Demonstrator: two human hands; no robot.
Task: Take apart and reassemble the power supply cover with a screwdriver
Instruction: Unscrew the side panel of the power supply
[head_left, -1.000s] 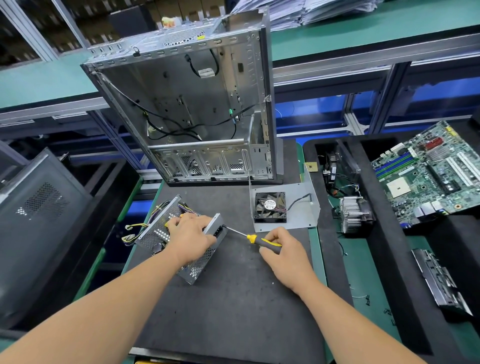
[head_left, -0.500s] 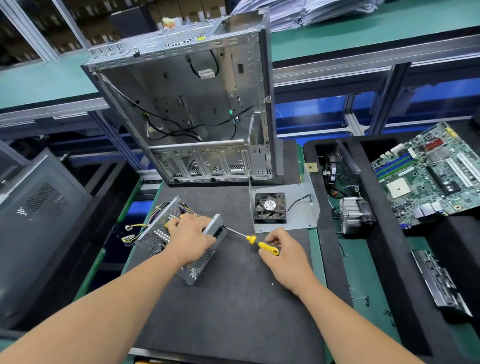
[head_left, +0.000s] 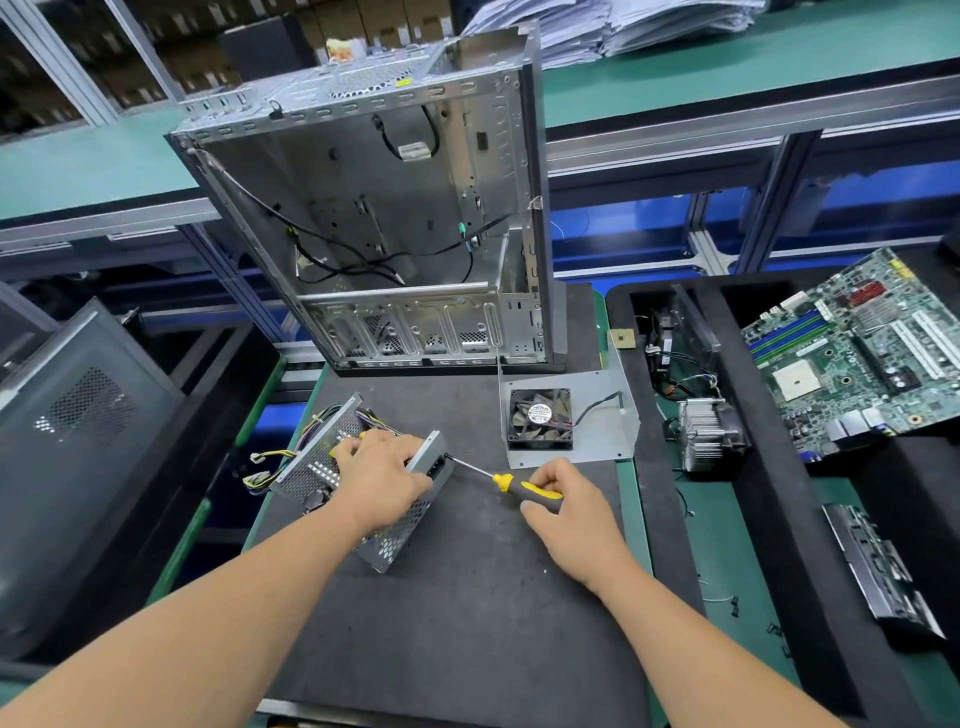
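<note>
The power supply (head_left: 317, 470), a perforated grey metal box with coloured wires at its far left end, lies on the dark mat (head_left: 467, 597). My left hand (head_left: 382, 478) grips the top of it and holds it down. My right hand (head_left: 566, 512) holds the yellow-and-black handle of a screwdriver (head_left: 506, 482). Its thin shaft points left, and the tip touches the supply's right end face by the socket. The screw itself is too small to make out.
An empty computer case (head_left: 384, 218) stands upright behind the mat. A grey plate with a black fan (head_left: 540, 418) lies to the right of the supply. A black foam tray (head_left: 753, 519) on the right holds a heatsink (head_left: 709, 434) and a motherboard (head_left: 862, 353). A black side panel (head_left: 78, 441) leans at left.
My right hand has shifted slightly on the screwdriver handle, as if turning it. The tip stays at the same spot and my left hand has not moved.
</note>
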